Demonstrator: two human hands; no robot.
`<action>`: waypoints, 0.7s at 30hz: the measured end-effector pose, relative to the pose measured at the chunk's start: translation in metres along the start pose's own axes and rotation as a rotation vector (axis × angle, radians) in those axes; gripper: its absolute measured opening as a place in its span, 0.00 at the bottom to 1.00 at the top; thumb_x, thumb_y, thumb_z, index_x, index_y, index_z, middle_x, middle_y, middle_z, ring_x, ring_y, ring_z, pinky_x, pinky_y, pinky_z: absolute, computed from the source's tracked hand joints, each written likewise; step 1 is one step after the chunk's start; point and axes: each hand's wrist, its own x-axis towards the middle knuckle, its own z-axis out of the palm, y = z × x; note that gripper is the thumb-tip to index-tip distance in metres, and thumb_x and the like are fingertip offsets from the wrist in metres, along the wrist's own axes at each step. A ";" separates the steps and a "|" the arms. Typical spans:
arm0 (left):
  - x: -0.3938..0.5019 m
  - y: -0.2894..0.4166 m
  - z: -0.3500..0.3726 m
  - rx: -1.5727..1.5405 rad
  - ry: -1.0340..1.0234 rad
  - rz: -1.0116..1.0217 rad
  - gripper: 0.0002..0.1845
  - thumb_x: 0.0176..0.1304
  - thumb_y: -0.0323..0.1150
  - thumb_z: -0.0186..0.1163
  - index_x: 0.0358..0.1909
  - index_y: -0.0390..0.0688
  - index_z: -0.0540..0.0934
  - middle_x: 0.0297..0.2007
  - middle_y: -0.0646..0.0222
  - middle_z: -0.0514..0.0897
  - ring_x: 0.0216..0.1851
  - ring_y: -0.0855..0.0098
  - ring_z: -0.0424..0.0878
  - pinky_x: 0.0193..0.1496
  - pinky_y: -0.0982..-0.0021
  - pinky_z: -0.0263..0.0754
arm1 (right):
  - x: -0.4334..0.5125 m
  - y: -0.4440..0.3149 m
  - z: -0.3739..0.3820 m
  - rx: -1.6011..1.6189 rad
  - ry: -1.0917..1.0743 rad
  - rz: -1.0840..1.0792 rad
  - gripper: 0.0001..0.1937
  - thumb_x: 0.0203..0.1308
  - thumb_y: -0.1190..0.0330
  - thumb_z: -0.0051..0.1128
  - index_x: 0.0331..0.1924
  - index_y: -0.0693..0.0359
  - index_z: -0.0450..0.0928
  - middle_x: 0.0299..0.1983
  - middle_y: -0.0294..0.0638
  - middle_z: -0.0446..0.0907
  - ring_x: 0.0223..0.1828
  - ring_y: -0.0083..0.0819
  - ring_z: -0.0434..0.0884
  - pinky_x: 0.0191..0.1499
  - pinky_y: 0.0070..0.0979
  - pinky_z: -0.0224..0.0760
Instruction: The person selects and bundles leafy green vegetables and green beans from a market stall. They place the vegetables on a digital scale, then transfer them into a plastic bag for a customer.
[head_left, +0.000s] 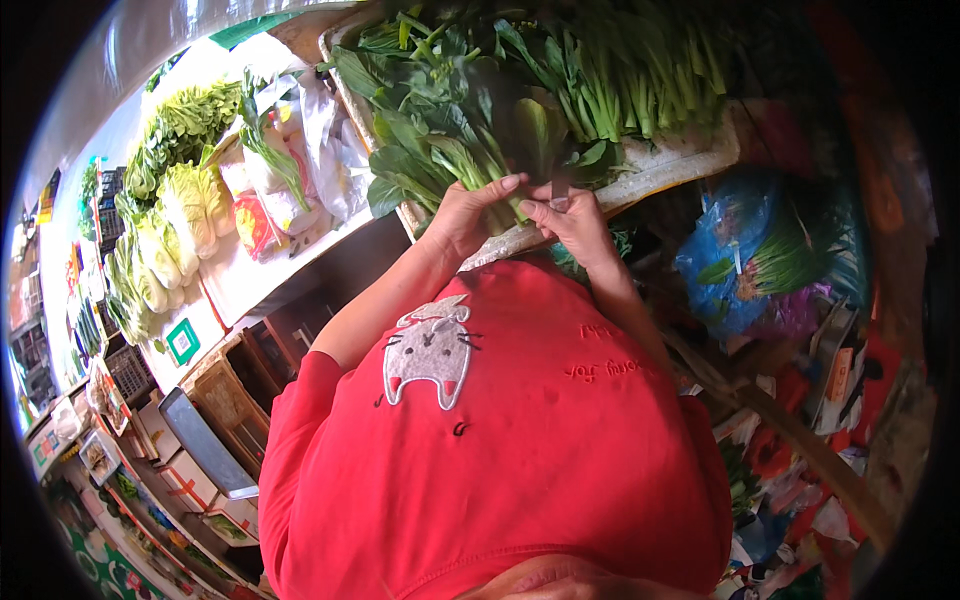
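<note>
My left hand (463, 217) grips the pale stems of a bunch of leafy greens (469, 161), its thumb lying across them. Close on the right, my right hand (571, 223) has its thumb and fingers bent at the cut end of a green stem (519, 208). A small flat blade (559, 189), dark and blurred, shows between the right fingers; its handle is hidden. Both hands are over the near rim of a white foam box (675, 161). More greens with thick stems (607, 90) lie in rows inside the box.
Napa cabbages (191, 210) and plastic-bagged goods (281, 180) stand on a white counter to the left. A blue plastic bag (724, 251) with spring onions (780, 259) sits at right. A wooden bar (810, 450) slants above scattered bags. Wooden crates (225, 397) are at lower left.
</note>
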 end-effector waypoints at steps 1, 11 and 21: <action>-0.003 0.001 -0.001 0.051 0.093 -0.009 0.20 0.51 0.29 0.63 0.47 0.37 0.72 0.39 0.60 0.80 0.41 0.64 0.79 0.46 0.61 0.75 | 0.003 0.002 -0.006 -0.083 -0.012 0.029 0.09 0.53 0.68 0.61 0.35 0.64 0.80 0.20 0.30 0.76 0.17 0.13 0.69 0.18 0.12 0.59; -0.039 -0.014 -0.005 0.194 -0.139 -0.168 0.16 0.47 0.28 0.66 0.37 0.37 0.72 0.22 0.63 0.78 0.27 0.67 0.79 0.37 0.67 0.76 | 0.066 0.017 -0.089 -0.709 0.546 -0.182 0.14 0.50 0.67 0.61 0.40 0.67 0.76 0.31 0.39 0.77 0.26 0.29 0.77 0.28 0.24 0.69; -0.016 -0.004 0.000 -0.233 -0.078 -0.020 0.16 0.51 0.25 0.62 0.43 0.39 0.72 0.36 0.63 0.80 0.36 0.68 0.77 0.43 0.65 0.72 | -0.008 -0.007 -0.026 0.773 -0.218 0.139 0.24 0.58 0.66 0.50 0.53 0.76 0.64 0.33 0.41 0.73 0.23 0.18 0.67 0.23 0.12 0.59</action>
